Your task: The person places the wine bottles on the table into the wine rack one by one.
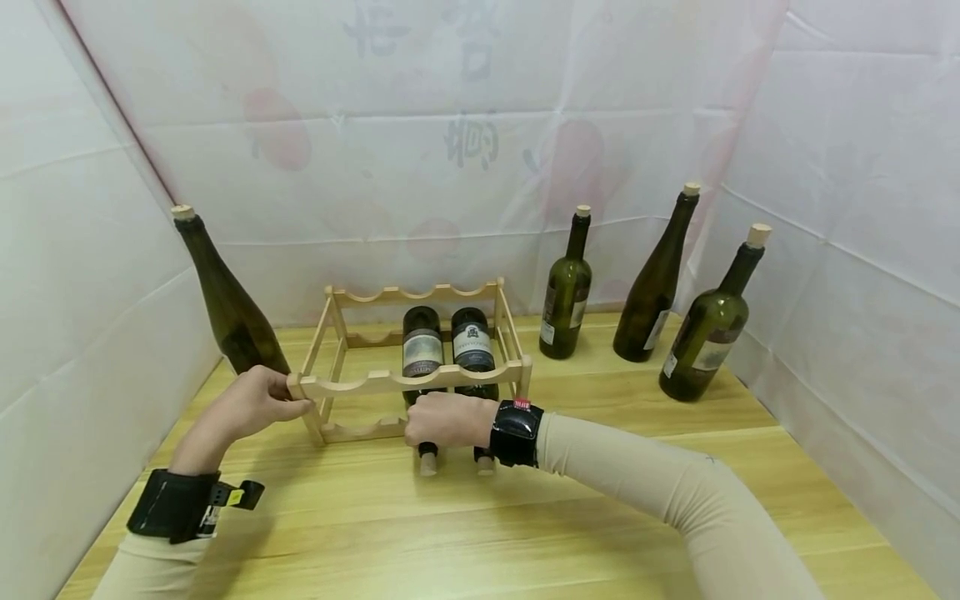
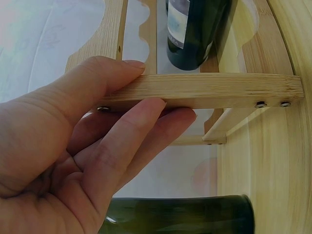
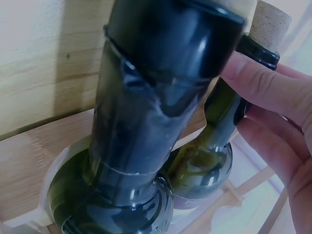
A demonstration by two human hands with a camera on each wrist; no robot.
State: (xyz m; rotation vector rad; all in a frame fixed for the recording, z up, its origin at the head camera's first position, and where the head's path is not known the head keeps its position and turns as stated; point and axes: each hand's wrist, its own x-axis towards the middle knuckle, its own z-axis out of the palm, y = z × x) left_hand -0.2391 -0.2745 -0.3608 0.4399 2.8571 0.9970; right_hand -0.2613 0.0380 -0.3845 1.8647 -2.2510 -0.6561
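A wooden wine rack (image 1: 378, 383) stands on the table. Two corked, labelled bottles lie in its lower level, necks toward me: a left wine bottle (image 1: 422, 350) and a right wine bottle (image 1: 472, 337). My right hand (image 1: 453, 421) holds the left one by its neck, thumb and fingers around the green glass (image 3: 219, 109) just below the cork (image 3: 269, 24). Nearer the right wrist camera is the other bottle's dark neck (image 3: 146, 107), apart from the fingers. With thumb and fingers, my left hand (image 1: 247, 408) pinches the rack's left front post (image 2: 204, 90).
Upright at the left, behind my left hand, is a tall corked bottle (image 1: 236, 312). To the rack's right stand three more corked bottles: a short one (image 1: 566, 296), a slender one (image 1: 654, 292) and a broad one (image 1: 705, 337). White sheets (image 1: 450, 183) enclose the wooden table (image 1: 390, 533).
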